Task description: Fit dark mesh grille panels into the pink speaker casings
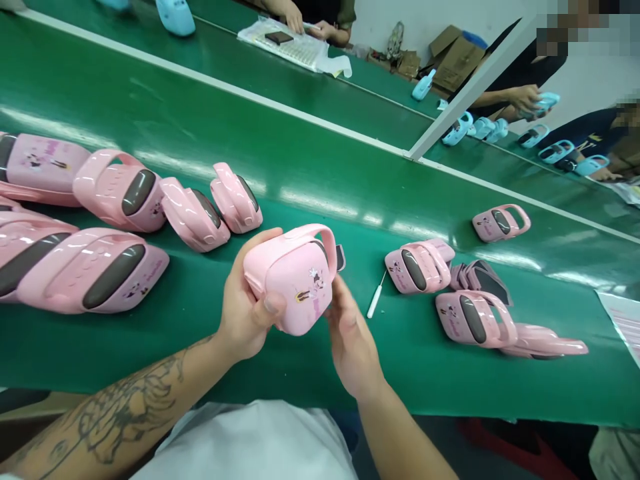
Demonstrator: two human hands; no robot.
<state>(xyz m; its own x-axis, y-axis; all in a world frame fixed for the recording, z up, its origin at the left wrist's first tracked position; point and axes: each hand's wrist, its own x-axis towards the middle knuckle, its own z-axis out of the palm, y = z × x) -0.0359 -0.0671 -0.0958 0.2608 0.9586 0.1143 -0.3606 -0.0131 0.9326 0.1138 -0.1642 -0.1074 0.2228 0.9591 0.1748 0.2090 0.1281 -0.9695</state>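
Both my hands hold a pink plastic handheld case (295, 277) with a carry handle and a cartoon print, above the green conveyor belt (280, 153). My left hand (247, 310) wraps its left side, thumb on the front. My right hand (350, 333) grips its right lower edge, fingers curled behind. Several more pink cases (120, 190) lie to the left, others (420, 267) to the right. A small white stick tool (375, 300) lies on the belt just right of my right hand.
A white rail (470, 90) and white line cross the belt. Light blue cases (555, 150) lie on the far side, where other people's hands (525, 100) work. A sheet with dark parts (290, 41) is at the top. Cardboard boxes (453, 57) stand behind.
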